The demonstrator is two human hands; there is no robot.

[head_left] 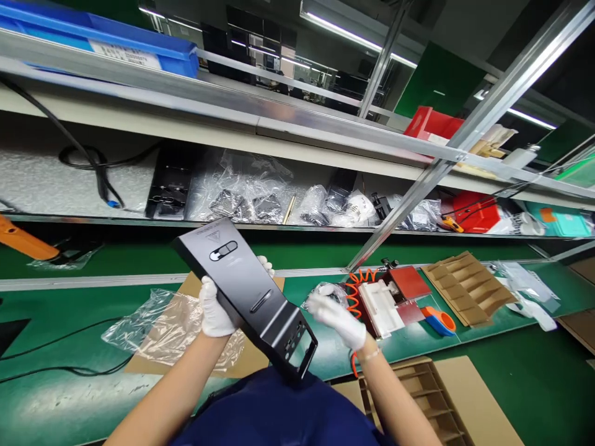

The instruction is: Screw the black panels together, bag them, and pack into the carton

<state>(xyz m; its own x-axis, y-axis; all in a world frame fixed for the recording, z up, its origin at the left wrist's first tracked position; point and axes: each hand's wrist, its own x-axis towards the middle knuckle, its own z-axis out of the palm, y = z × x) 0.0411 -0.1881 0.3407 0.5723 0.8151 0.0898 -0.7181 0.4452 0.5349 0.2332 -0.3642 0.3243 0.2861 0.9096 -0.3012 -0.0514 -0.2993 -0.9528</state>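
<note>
A long black housing with a slot, a warning triangle and a cut-out window at its lower end hangs tilted above the bench, near my body. My left hand, in a white glove, grips its left edge. Past the housing's right edge show some white gloved fingertips; whose they are, I cannot tell. My right hand, also gloved, is off the housing to its right, fingers stretched out and slightly blurred. Below the housing, a clear plastic bag lies on a cardboard sheet.
On the green bench to the right are a white and red fixture, an orange coiled hose, a blue-orange tape dispenser and a cardboard divider. A shelf with bagged parts runs behind. A divided box stands lower right.
</note>
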